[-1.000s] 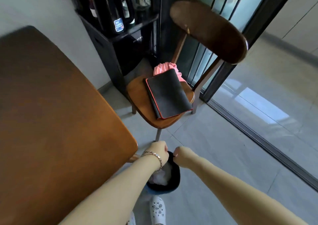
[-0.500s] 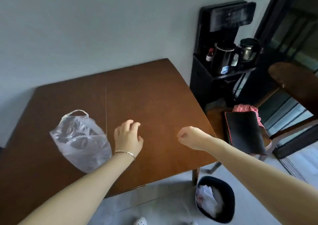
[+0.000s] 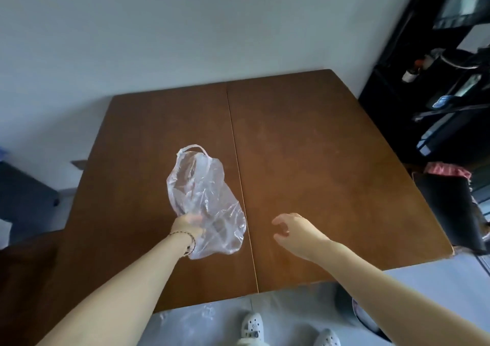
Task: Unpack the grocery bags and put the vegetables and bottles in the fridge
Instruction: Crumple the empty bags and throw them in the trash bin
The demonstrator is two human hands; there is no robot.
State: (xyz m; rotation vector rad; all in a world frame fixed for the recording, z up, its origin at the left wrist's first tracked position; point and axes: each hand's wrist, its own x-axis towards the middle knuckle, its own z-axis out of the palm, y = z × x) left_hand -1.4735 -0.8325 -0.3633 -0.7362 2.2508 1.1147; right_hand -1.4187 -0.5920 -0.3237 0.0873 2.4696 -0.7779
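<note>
1. Now one clear, crumpled plastic bag (image 3: 204,200) is at the centre of the frame over one brown wooden table (image 3: 331,147). It is just left of the tabletop's seam.
2. One left hand (image 3: 187,225) grips the bag's near edge, fingers curled into the plastic. One thin bracelet (image 3: 185,235) circles the wrist.
3. One right hand (image 3: 291,230) hovers right of the seam, fingers loosely curled, holding nothing.
4. Two white perforated clogs (image 3: 250,327) stand at the bottom edge on grey floor.
</note>
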